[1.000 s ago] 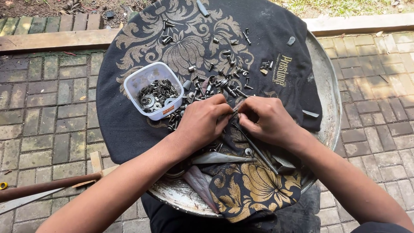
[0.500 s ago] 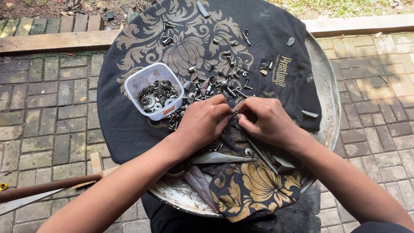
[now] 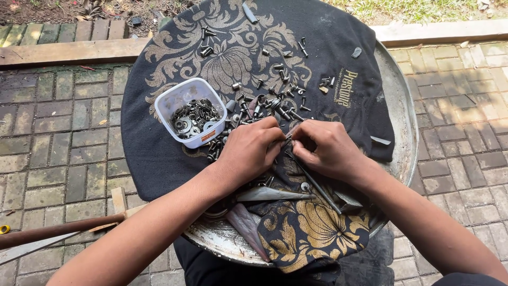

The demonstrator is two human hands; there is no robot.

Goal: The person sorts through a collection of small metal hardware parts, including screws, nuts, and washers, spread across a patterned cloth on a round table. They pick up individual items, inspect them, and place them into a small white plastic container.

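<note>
On the round metal tray (image 3: pixel 398 106) lies a black cloth with gold flowers (image 3: pixel 159 159). The left hand (image 3: pixel 248 151) and right hand (image 3: pixel 330 148) pinch together one small dark bolt (image 3: pixel 287 141) beside the loose screws (image 3: pixel 275 106). I think it could slip and get lost among them.

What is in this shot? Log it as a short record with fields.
surface: round metal tray under a black cloth with gold floral print
left hand: fingers pinching a small metal part
right hand: fingers on the same part
container: white plastic tub of washers, left of hands
loose parts: screws and bolts scattered beyond the hands
ground: brick paving
</note>
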